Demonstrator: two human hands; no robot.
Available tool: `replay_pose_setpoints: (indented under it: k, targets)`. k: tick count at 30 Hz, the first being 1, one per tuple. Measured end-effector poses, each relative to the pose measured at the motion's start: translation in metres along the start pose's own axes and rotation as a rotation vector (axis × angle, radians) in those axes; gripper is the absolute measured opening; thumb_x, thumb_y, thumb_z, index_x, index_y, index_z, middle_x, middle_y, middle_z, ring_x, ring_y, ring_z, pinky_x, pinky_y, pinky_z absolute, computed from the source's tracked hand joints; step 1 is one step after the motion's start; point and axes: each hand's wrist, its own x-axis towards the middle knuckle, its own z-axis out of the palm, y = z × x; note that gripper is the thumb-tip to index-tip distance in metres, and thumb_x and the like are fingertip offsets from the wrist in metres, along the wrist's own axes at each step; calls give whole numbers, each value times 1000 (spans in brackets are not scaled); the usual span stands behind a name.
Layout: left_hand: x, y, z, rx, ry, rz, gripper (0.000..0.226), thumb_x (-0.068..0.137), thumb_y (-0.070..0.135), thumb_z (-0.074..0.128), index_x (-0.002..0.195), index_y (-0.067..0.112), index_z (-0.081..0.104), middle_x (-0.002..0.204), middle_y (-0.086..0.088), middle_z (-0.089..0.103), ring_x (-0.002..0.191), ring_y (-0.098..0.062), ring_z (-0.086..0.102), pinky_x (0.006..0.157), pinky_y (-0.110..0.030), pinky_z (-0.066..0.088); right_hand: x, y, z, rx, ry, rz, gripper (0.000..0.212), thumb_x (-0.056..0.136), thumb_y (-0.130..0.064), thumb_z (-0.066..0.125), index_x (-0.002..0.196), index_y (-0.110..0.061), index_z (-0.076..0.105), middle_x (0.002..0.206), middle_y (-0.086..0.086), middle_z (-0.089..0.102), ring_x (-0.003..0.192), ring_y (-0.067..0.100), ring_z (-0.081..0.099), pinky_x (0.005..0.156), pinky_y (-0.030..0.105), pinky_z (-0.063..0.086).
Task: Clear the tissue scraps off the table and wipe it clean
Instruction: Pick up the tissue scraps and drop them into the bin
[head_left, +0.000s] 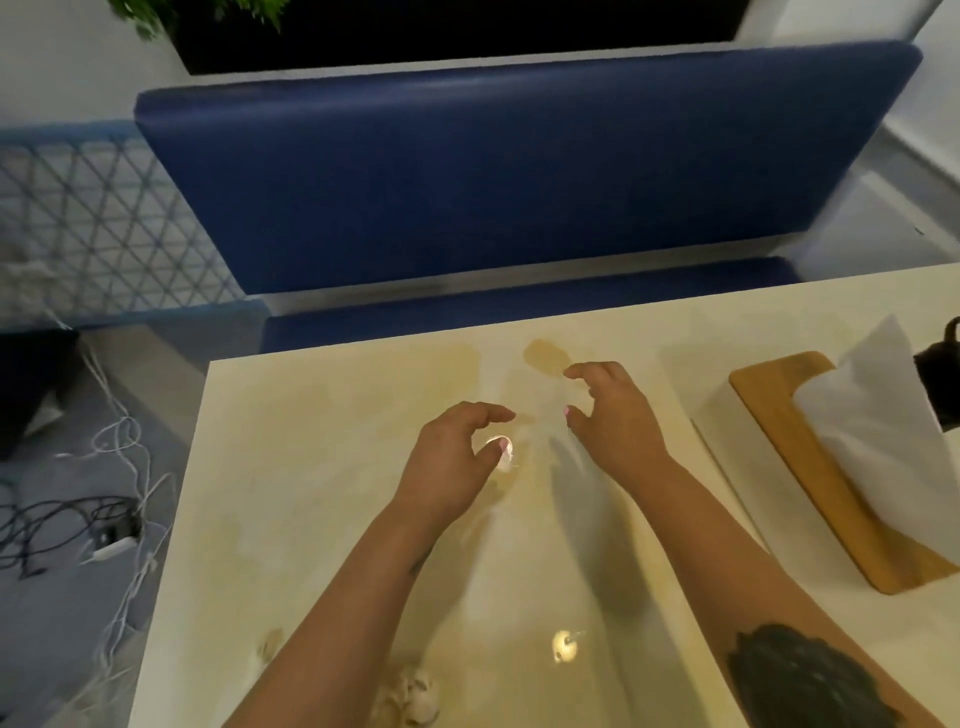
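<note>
Both my hands hover over the middle of a glossy cream table (291, 467). My left hand (452, 462) has its fingers curled and apart; a small white shape at its fingertips is either a tissue bit or a light reflection, too blurred to tell. My right hand (613, 415) is spread in a loose claw, holding nothing. A brownish smear (545, 356) marks the table just beyond my right fingers. Crumpled tissue scraps (415, 693) lie at the near edge under my left forearm, and a small scrap (270, 644) lies to their left.
A wooden-based tissue box (810, 447) with a white tissue (883, 415) sticking up stands on the right. A dark object (943, 364) sits at the right edge. A blue bench (467, 171) lies beyond the table. Cables (104, 519) litter the floor on the left.
</note>
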Motion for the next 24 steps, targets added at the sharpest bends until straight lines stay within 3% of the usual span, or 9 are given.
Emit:
replay_pose_setpoints:
  k: [7,11,18,24]
  targets:
    - [23,-13,-2,12,28,-28,25,88,18,62,109,31,64,104,21,57,98,4,51,89,-23,47,72,10,40,-153,-176,-20,49,90,-3,52,136,-19,46,146,2,35,128,23,41,99,32,41]
    - [30,-17,-4,7,39,-40,26,88,17,62,111,30,64,105,22,56,98,4,50,89,-22,46,90,12,60,-291,-355,-48,56,89,2,46,140,-19,39,152,3,28,136,23,29,106,34,36]
    - [32,-21,-9,-13,64,-67,25,88,17,63,109,29,65,107,17,59,99,0,52,89,-25,47,93,13,66,-370,-233,-81,35,83,11,43,111,-3,58,110,13,55,101,29,51,79,35,46]
    - [22,-24,-14,-5,70,-85,24,88,16,63,109,28,66,106,16,59,101,-3,53,89,-27,48,96,10,61,-352,-222,-80,20,81,7,48,97,2,59,99,18,56,91,34,53,78,39,47]
